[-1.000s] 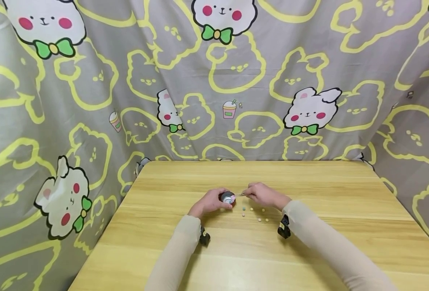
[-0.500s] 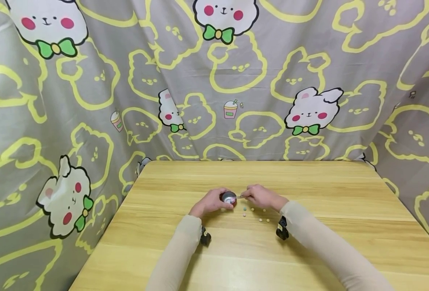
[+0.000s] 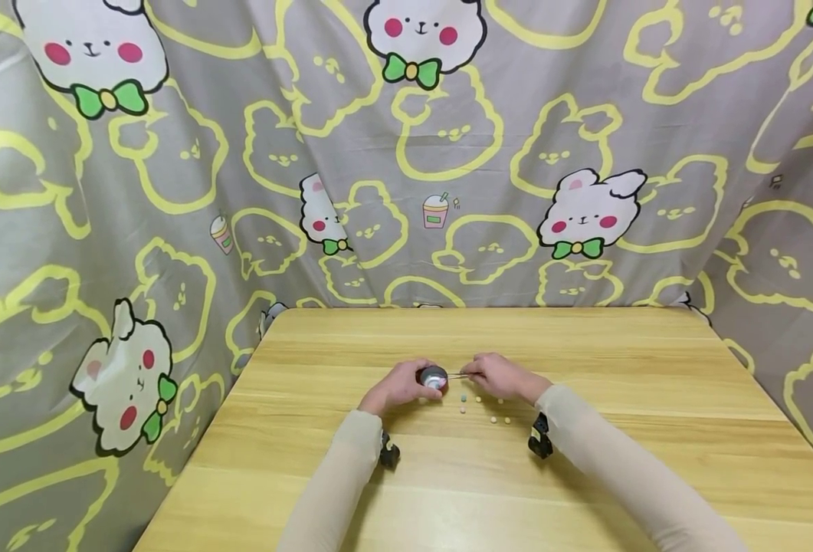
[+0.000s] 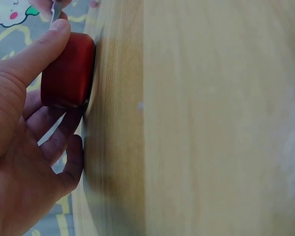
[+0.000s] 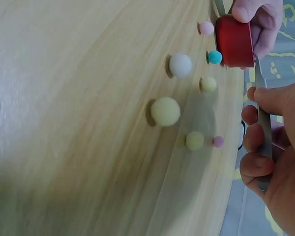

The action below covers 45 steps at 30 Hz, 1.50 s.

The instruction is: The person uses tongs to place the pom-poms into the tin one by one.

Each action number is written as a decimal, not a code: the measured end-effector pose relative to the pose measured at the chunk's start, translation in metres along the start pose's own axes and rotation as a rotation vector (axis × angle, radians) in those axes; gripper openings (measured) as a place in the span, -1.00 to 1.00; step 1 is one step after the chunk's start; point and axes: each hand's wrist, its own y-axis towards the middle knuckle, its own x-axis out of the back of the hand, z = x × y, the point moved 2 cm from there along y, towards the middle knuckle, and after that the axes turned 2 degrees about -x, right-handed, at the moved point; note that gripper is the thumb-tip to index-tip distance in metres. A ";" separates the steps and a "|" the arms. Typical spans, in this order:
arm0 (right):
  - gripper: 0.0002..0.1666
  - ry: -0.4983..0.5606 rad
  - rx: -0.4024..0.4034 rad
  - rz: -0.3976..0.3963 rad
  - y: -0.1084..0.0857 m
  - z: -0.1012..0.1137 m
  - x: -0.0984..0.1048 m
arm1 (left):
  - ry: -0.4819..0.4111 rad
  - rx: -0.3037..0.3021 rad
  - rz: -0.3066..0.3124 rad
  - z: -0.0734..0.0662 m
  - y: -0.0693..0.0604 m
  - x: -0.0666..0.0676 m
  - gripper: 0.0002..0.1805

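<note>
A small round container, red outside in the left wrist view (image 4: pixel 69 71) and silvery inside in the head view (image 3: pixel 433 377), stands on the table. My left hand (image 3: pixel 406 382) grips its side between thumb and fingers. My right hand (image 3: pixel 499 376) holds a thin metal utensil (image 5: pixel 263 123) by its handle, with its far end at the container's rim. What kind of tip it has is hidden. Several small balls lie on the table, among them a teal one (image 5: pixel 215 57), a white one (image 5: pixel 180 65) and a pale yellow one (image 5: pixel 165 111).
The wooden table (image 3: pixel 516 491) extends around both hands. Behind it and at the sides hangs a grey patterned curtain (image 3: pixel 475 184). A black wrist device (image 3: pixel 540 437) sits below the right sleeve, and another (image 3: pixel 388 451) by the left.
My right hand and the utensil have shifted slightly to the right, away from the container's middle. My left hand keeps its grip on the container.
</note>
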 end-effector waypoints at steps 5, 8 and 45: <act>-0.75 -0.014 -0.006 -0.027 -0.003 -0.003 0.002 | -0.009 0.013 0.001 0.000 0.000 -0.001 -0.41; -0.76 -0.012 -0.002 -0.043 -0.005 -0.004 0.004 | -0.022 0.005 -0.004 -0.001 0.000 0.000 -0.41; -0.82 -0.039 -0.016 -0.059 -0.071 -0.009 0.031 | -0.020 -0.010 0.007 0.001 -0.001 0.001 -0.40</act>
